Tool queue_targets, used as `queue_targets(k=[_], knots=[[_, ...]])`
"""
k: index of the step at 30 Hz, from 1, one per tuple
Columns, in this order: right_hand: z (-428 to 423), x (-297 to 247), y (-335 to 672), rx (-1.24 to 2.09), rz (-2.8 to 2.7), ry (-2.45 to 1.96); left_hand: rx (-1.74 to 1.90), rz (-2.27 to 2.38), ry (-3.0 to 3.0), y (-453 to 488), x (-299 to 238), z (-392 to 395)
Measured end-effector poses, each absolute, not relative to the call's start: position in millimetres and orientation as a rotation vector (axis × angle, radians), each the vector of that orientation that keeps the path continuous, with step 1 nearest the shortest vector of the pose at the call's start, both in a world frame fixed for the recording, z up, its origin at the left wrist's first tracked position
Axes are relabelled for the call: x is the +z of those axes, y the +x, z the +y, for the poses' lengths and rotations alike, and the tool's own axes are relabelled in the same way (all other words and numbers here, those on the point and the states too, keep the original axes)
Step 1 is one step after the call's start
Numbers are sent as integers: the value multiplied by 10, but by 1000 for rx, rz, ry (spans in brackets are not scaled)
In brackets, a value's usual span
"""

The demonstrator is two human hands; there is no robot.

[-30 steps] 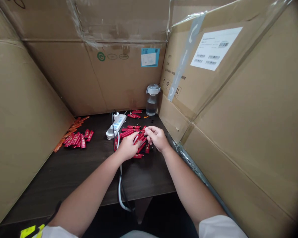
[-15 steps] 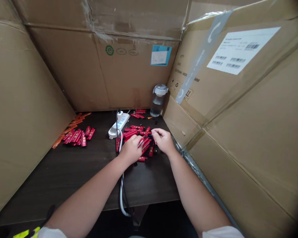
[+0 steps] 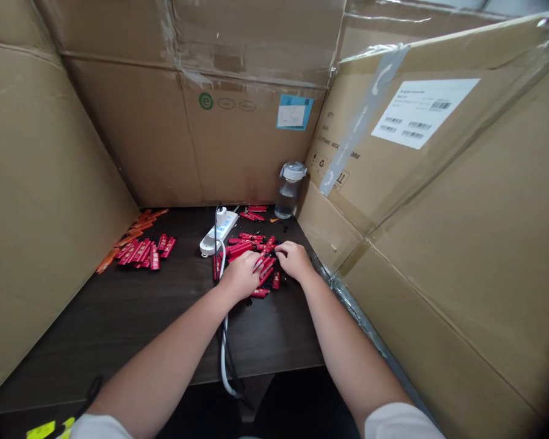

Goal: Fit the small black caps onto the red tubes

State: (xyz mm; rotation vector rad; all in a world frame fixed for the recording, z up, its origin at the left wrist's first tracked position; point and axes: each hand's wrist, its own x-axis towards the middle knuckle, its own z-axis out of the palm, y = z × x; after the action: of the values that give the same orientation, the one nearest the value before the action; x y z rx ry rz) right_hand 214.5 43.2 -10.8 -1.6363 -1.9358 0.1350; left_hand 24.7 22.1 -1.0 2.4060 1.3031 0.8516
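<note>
Resting on the heap, the left hand [image 3: 241, 275] has its fingers [image 3: 255, 263] together and slightly curled, tips on the red pieces; whether they clamp anything, the view does not show. Just beside those fingertips, the right hand [image 3: 294, 260] curls its fingers [image 3: 281, 249] together at the heap's right side, among small black bits. Anything pinched there is hidden.

Under and between both hands lies a loose heap of red printed sticks [image 3: 242, 242], crossing at many angles, some with black ends. Below the left hand, a white cable [image 3: 222, 347] and a black cable [image 3: 231, 360] run along the dark wooden table [image 3: 119, 311] and over its edge.

Beyond the left fingers stands a white power strip [image 3: 216, 234]. Farther left of them lies a neat cluster of red pieces [image 3: 146, 255], with orange strips [image 3: 128, 238] just behind. Past the right fingertips, a small group of red pieces [image 3: 251, 213] lies near a clear plastic water bottle [image 3: 288, 192], upright against a cardboard wall [image 3: 251, 146].
</note>
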Motion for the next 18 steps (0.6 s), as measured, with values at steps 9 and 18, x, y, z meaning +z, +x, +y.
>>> queue_targets(k=[9,18], knots=[[274,50,2095,188,-1754,-1561,932,1368,2377,263,-1,214],[-43,226,1702,1019,-1455,-977,911,1280,2299,278,130,106]])
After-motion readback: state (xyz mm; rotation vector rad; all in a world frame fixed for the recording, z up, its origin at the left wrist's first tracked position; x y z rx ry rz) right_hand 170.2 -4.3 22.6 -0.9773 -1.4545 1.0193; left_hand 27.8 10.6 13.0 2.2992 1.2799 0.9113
